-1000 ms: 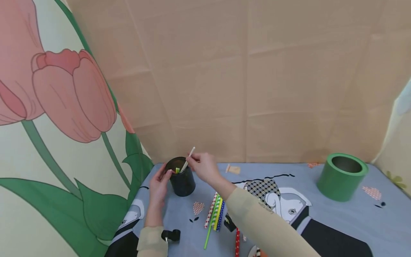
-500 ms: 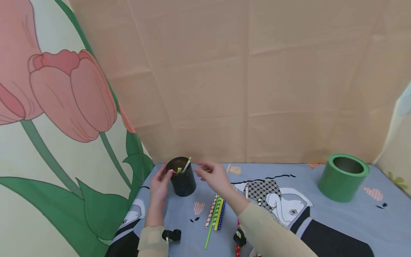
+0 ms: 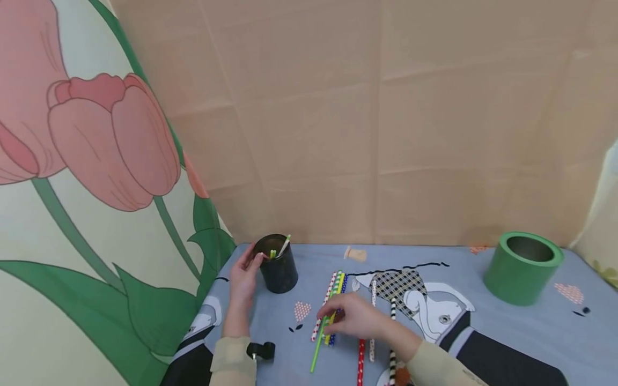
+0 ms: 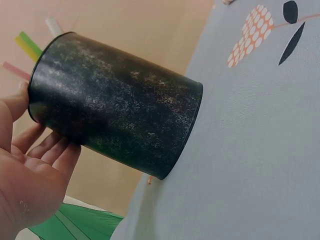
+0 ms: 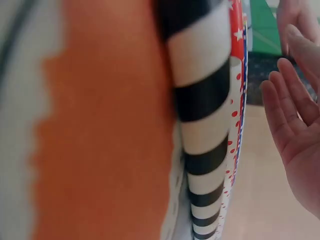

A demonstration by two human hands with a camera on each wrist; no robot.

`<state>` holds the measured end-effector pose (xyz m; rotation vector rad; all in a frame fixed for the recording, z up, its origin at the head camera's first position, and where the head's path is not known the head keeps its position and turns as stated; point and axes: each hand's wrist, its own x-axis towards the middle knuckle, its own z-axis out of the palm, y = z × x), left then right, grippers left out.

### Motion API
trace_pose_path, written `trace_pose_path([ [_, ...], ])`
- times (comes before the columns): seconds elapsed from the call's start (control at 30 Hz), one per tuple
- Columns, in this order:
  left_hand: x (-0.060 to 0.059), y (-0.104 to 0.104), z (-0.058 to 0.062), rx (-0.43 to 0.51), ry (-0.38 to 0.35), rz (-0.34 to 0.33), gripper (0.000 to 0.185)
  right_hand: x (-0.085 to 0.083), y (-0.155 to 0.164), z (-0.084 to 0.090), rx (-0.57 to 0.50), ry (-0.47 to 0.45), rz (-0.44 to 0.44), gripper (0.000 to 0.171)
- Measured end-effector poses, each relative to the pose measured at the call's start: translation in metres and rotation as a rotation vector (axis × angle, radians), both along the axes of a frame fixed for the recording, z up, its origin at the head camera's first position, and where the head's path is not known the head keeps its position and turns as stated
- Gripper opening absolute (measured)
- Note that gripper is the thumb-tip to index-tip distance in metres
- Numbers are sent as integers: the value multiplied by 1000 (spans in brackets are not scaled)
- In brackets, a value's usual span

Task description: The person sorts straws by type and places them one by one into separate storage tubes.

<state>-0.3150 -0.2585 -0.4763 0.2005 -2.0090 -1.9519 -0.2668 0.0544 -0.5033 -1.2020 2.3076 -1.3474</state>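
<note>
My left hand [image 3: 243, 276] holds a black cylindrical pen cup [image 3: 280, 276] at its left side. In the left wrist view, the thumb is at the rim of the cup [image 4: 115, 105] and the fingers lie along its wall. White, green and pink straw ends [image 4: 29, 45] stick out of it. My right hand [image 3: 359, 319] hovers over a bundle of patterned straws [image 3: 336, 289], thumb and fingers apart around it. A plain green straw [image 3: 316, 354] points toward me from the bundle. In the right wrist view, the fingers of the right hand [image 5: 300, 140] look extended and hold nothing.
A red straw [image 3: 361, 364], a red-dotted white straw [image 3: 373, 348] and a black-and-white striped straw [image 3: 393, 311] lie right of the bundle. At the far right stands a green cylinder [image 3: 519, 279]. A blue printed cloth [image 3: 289, 364] covers the table, with a beige backdrop [image 3: 386, 134] behind.
My right hand let go of a white straw in the cup, then moved right and toward me to the straw bundle. My left hand stays on the cup.
</note>
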Motion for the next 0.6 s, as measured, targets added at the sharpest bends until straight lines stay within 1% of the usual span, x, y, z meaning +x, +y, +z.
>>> trace_pose_path([
  [0.07, 0, 0, 0, -1, -5, 2, 58, 3, 0, 0, 21, 49, 64, 26],
  [0.13, -1, -1, 1, -3, -10, 6, 58, 5, -1, 1, 52, 101, 102, 27],
  [0.2, -1, -1, 1, -5, -6, 5, 59, 6, -3, 1, 83, 147, 121, 27],
  [0.37, -3, -2, 0, 1, -1, 6, 57, 7, -8, 0, 135, 200, 148, 27],
  [0.5, -2, -2, -1, 8, -7, 1, 57, 7, -12, -1, 161, 204, 176, 28],
  [0.6, -1, -2, -1, 13, -3, -4, 57, 6, -13, -2, 186, 185, 201, 28],
])
